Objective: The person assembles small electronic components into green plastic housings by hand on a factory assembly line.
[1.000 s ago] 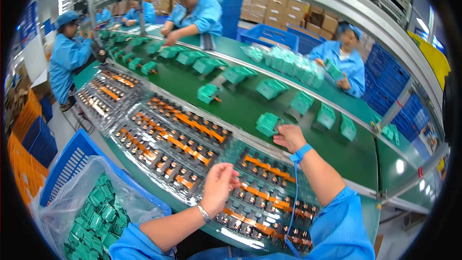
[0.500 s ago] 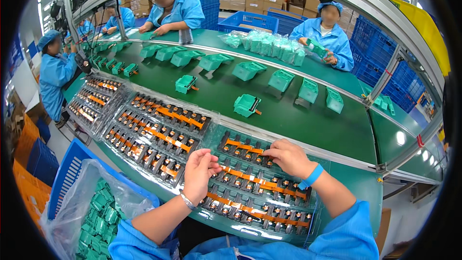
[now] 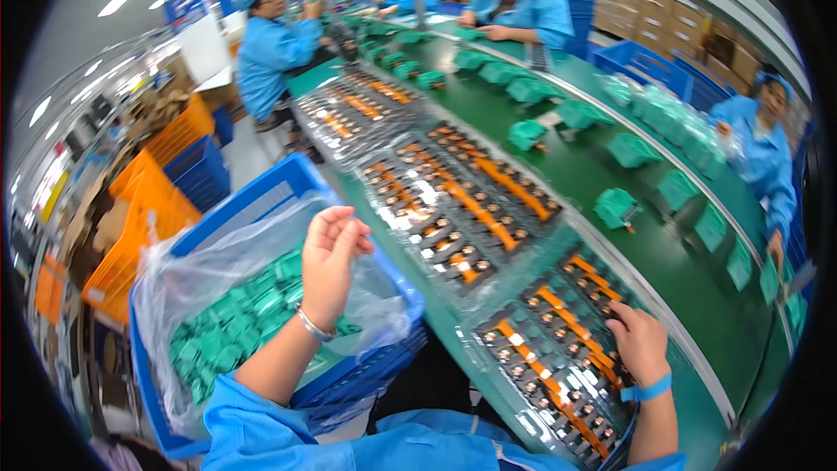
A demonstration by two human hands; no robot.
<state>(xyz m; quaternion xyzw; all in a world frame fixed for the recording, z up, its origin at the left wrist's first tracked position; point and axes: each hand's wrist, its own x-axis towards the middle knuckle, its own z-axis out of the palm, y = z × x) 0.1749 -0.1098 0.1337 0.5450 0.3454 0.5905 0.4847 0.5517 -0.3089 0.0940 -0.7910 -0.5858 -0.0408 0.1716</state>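
My left hand (image 3: 328, 262) is raised over a blue crate (image 3: 293, 176) lined with clear plastic film. Its fingers are loosely curled and apart, and nothing shows in them. Green plastic housings (image 3: 228, 323) lie heaped inside the crate. On the bench, my right hand (image 3: 643, 344) reaches into the nearest clear tray (image 3: 539, 426), thumb and forefinger pinched at its far row. Whatever lies between those fingertips is too small to make out. Rows of small black parts with copper-coloured tips and orange strips (image 3: 571, 324) fill this tray.
Two similar trays (image 3: 453, 192) continue along the bench leftward. Past them a green conveyor (image 3: 558, 166) carries green housings (image 3: 632, 150). Co-workers in blue (image 3: 521, 9) sit opposite and at the far end. Orange crates (image 3: 148, 227) stand on the left.
The view has swung left, bringing the blue crate toward the middle. My left hand has moved off the tray to above the crate; my right hand stays at the tray's far row.
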